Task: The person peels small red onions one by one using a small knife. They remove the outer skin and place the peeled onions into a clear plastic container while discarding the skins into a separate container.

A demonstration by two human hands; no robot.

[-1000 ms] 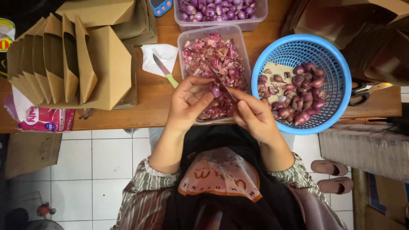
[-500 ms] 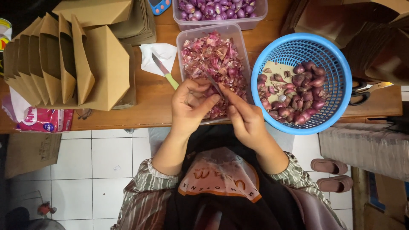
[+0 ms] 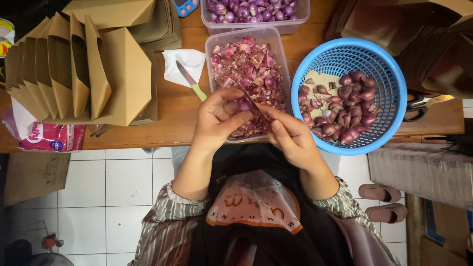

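Hands point(image 3: 251, 123) pinching glossy round shallot point(image 3: 244, 105), thin knife blade point(image 3: 253, 104), papery skins point(image 3: 249, 66) in clear tub point(image 3: 213, 44)

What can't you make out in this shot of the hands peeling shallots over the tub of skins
Head view only:
- The shallot in the left hand: mostly hidden by its fingers.
- The blade in the right hand: thin and partly covered, handle unseen.
- The tub of peeled shallots: cut off by the top edge.
- The scissors: partly behind the blue basket.

pink packet point(image 3: 47, 137) at table's left edge
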